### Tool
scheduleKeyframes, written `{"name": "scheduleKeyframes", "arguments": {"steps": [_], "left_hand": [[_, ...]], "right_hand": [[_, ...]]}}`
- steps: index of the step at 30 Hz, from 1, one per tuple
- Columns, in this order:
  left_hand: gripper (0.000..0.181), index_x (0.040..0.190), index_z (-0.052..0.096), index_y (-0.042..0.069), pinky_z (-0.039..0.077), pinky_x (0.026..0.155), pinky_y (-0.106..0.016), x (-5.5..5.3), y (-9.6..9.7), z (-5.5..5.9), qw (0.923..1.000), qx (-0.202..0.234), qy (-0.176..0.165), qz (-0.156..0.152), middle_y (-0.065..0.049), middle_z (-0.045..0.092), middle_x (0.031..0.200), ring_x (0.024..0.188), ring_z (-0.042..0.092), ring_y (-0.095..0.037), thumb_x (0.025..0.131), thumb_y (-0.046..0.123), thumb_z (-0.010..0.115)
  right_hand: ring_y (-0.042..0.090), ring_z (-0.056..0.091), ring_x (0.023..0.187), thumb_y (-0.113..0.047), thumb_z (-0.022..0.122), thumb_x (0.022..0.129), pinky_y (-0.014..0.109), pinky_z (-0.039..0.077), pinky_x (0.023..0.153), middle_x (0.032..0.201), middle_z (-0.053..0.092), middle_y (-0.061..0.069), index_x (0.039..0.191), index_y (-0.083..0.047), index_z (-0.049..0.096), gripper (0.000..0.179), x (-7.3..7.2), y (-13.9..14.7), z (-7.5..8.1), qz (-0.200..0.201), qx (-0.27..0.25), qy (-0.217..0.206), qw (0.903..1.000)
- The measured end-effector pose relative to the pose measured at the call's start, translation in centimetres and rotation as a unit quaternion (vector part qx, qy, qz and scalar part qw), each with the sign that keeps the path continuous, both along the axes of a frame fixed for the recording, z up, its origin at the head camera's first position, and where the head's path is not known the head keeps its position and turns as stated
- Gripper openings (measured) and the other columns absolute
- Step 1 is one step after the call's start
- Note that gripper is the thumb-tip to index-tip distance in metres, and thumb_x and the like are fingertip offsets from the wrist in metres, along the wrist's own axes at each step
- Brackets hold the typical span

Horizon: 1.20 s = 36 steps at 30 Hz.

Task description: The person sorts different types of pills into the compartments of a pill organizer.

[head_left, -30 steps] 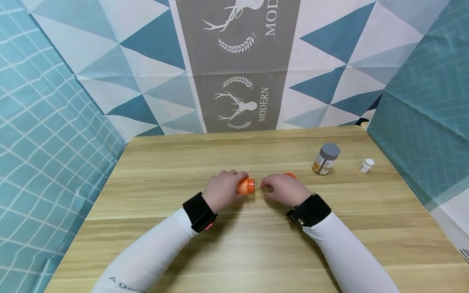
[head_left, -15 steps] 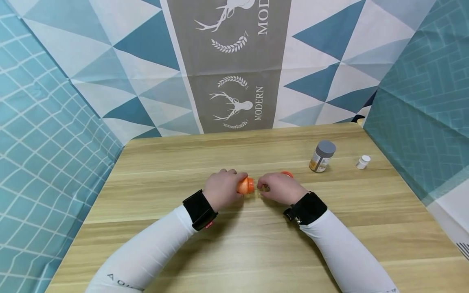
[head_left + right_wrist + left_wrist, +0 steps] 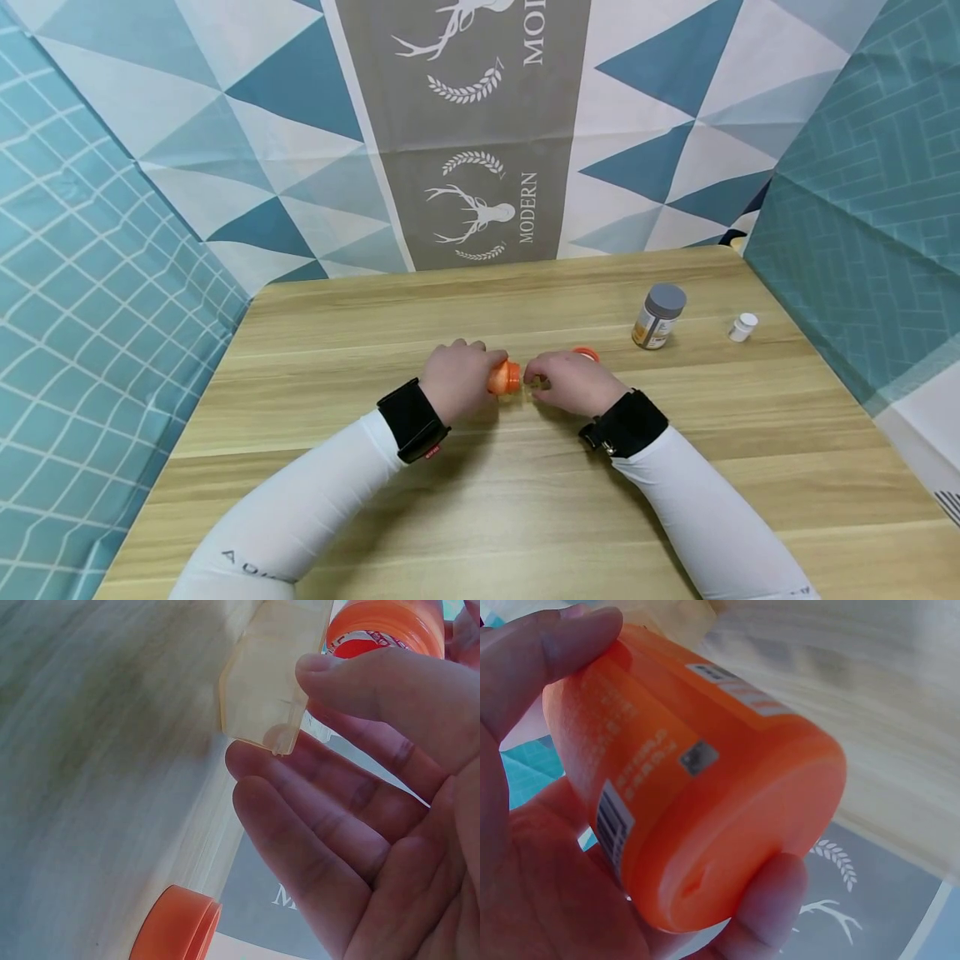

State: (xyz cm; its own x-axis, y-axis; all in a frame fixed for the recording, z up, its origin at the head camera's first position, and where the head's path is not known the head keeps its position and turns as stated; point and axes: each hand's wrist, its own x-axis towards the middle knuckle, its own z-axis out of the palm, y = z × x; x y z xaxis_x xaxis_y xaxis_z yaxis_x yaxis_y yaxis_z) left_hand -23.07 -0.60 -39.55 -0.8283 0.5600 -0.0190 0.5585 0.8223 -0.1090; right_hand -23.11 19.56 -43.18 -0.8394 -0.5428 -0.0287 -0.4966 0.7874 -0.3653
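My left hand point(image 3: 459, 382) grips an orange bottle point(image 3: 502, 378) tipped on its side, its uncapped mouth towards my right hand. In the left wrist view the bottle's base and printed label point(image 3: 660, 750) show, with fingers wrapped round the body. My right hand point(image 3: 572, 383) pinches a small translucent yellowish plastic box point(image 3: 262, 682) between thumb and fingers, close beside the bottle mouth. Red shows inside the bottle's neck point(image 3: 397, 630) in the right wrist view. Just beyond my right hand lies the orange cap point(image 3: 588, 354), partly hidden by the hand in the head view.
A supplement jar with a grey lid point(image 3: 658, 317) stands upright at the back right of the wooden table point(image 3: 360, 333). Farther right is a small white bottle point(image 3: 742, 327). Patterned cloths point(image 3: 480, 125) hang behind the table and along both sides.
The gap between the bottle mouth and my right hand has narrowed a little. Both hands keep their hold. The head view has shifted slightly to the right.
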Motion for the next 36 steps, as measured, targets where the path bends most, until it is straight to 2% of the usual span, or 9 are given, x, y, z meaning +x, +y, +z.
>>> {"name": "scheduleKeyframes", "arguments": {"steps": [7, 15, 29, 36], "left_hand": [[0.048, 0.121, 0.065, 0.027, 0.051, 0.060, -0.041, -0.2, 0.4, 0.3, 0.9997, -0.022, 0.000, -0.008, -0.002, 0.066, 0.095, 0.075, 0.057, -0.023, 0.074, 0.028, 0.077], [0.042, 0.117, 0.066, 0.027, 0.052, 0.063, -0.040, -0.1, 0.8, 0.8, 0.9983, -0.057, 0.010, -0.010, -0.002, 0.067, 0.094, 0.075, 0.057, -0.023, 0.076, 0.026, 0.075], [0.043, 0.112, 0.067, 0.027, 0.051, 0.064, -0.039, -0.3, 1.6, 1.2, 0.9961, -0.087, 0.004, -0.016, 0.000, 0.067, 0.091, 0.075, 0.056, -0.023, 0.072, 0.034, 0.079], [0.040, 0.110, 0.069, 0.027, 0.050, 0.064, -0.038, -0.5, 2.1, 1.5, 0.9947, -0.101, 0.001, -0.018, 0.001, 0.066, 0.088, 0.074, 0.056, -0.021, 0.072, 0.031, 0.078]], "right_hand": [[0.012, 0.058, 0.089, -0.017, 0.072, 0.086, 0.036, 0.051, 0.081, 0.101, 0.067, -0.001, 0.102, -0.014, 0.070, 0.017, 0.0, 0.0, 0.0, 0.003, 0.000, 0.003, 1.0000], [0.011, 0.058, 0.086, -0.017, 0.072, 0.086, 0.035, 0.052, 0.078, 0.099, 0.067, -0.002, 0.101, -0.014, 0.070, 0.016, -0.1, 0.0, -0.1, 0.007, -0.002, 0.005, 1.0000], [0.009, 0.056, 0.081, -0.017, 0.073, 0.084, 0.033, 0.051, 0.075, 0.095, 0.066, -0.003, 0.094, -0.016, 0.070, 0.010, -0.2, 0.3, -0.5, 0.019, -0.010, 0.016, 0.9996], [0.009, 0.054, 0.079, -0.016, 0.074, 0.084, 0.032, 0.050, 0.074, 0.093, 0.066, -0.004, 0.092, -0.017, 0.071, 0.009, -0.2, 0.2, -0.4, 0.017, -0.010, 0.019, 0.9996]]}}
